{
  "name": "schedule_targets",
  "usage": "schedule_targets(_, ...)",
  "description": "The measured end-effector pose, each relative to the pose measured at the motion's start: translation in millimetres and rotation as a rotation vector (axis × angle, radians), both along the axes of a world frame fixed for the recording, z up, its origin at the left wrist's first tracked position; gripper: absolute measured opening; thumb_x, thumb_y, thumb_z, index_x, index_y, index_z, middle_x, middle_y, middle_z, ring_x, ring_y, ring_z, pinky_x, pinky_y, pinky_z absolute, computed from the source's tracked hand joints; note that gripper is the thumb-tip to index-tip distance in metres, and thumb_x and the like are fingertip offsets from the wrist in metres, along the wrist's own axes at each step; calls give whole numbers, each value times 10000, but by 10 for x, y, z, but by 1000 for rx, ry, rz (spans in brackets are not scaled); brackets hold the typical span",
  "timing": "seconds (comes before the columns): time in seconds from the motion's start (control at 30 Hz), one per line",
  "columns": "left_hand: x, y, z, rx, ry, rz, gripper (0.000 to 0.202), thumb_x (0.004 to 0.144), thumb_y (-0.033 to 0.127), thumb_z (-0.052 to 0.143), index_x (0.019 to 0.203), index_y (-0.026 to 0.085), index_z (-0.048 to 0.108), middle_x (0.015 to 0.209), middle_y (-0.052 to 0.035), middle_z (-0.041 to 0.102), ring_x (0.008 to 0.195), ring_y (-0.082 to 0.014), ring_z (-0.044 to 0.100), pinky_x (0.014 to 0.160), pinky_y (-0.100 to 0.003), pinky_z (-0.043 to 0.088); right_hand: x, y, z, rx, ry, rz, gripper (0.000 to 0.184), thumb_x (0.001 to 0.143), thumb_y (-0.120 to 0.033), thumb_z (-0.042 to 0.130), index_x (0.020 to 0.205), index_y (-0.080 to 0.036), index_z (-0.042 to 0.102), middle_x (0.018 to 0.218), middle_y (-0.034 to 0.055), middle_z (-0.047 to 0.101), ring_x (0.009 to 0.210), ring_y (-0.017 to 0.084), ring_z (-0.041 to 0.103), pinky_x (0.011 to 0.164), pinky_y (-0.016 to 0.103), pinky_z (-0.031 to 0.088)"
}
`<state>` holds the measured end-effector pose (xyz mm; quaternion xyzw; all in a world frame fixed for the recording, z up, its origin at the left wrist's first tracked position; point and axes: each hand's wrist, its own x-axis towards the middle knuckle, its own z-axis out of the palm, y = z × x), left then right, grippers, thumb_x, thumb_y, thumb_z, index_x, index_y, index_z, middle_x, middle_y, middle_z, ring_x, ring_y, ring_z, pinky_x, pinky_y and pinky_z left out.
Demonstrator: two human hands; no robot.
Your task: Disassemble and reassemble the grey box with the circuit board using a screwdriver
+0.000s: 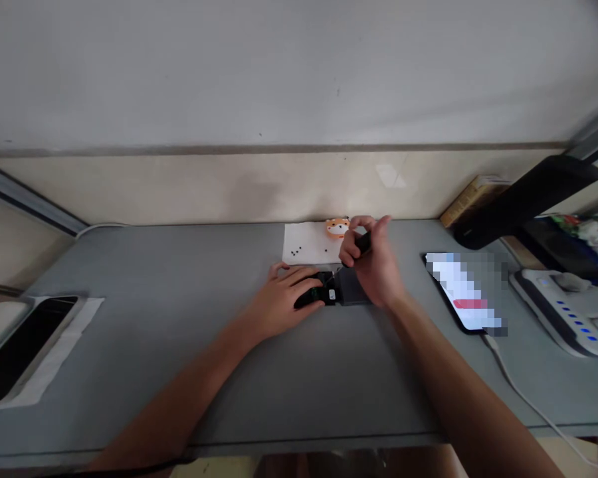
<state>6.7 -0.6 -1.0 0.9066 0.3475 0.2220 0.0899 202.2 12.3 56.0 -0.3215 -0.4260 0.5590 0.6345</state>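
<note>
My left hand [284, 299] lies on the grey desk [189, 358] with its fingers pressed on a small dark device [323, 294] that shows a green board and a white part. My right hand [371, 262] is raised just right of it, fingers pinched round a dark slim tool [363, 243] that points down at the device. A flat grey piece [349, 292] lies under and right of the device. Behind them a white paper sheet [306, 242] carries a few tiny black screws [296, 251].
An orange animal-shaped figure [337, 227] sits at the paper's back corner. A lit phone [466, 292] with a white cable lies to the right, a power strip [561, 309] beyond it, a black lamp head [525, 199] above. A dark phone [22, 345] rests at far left.
</note>
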Motion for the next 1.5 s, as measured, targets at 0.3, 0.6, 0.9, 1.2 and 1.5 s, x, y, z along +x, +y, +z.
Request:
schedule_targets(0.3,-2,2,-2,-3,1,-4,259,1047,416,537,1177,245,683,1335,-81,694,1231,-244,642,1126,-466,346,30,-27,10,-42,13,24,545,697,-625,840,707,-229,467,742,-43,552,590,89,538,571,252,458)
schedule_targets(0.6,-8,1,-1,9,8,-9,279,1055,431,521,1181,240,681,1331,-90,694,1216,-243,651,1105,-459,352,9,-5,35,-34,97,67,455,878,-692,608,832,-240,603,614,-42,405,531,108,379,500,262,369)
schedule_targets(0.9,-16,11,9,7,15,-11,279,1052,435,528,1193,258,691,1319,-81,705,1216,-243,650,1102,-461,350,83,-37,44,-64,101,126,491,704,-497,876,709,-231,463,729,-35,480,623,107,495,602,274,432)
schedule_targets(1.2,-16,12,-2,-14,28,-1,286,1052,444,520,1192,254,681,1344,-88,694,1236,-247,642,1127,-471,330,26,-7,65,-79,107,88,421,839,-659,689,829,-248,601,663,-41,437,568,110,418,561,272,403)
schedule_targets(1.5,-6,-2,16,-10,34,1,286,1051,439,511,1183,247,678,1333,-95,692,1215,-251,646,1123,-474,348,4,-14,15,-54,9,52,544,753,-677,768,713,-240,447,612,-71,384,495,82,361,482,245,335)
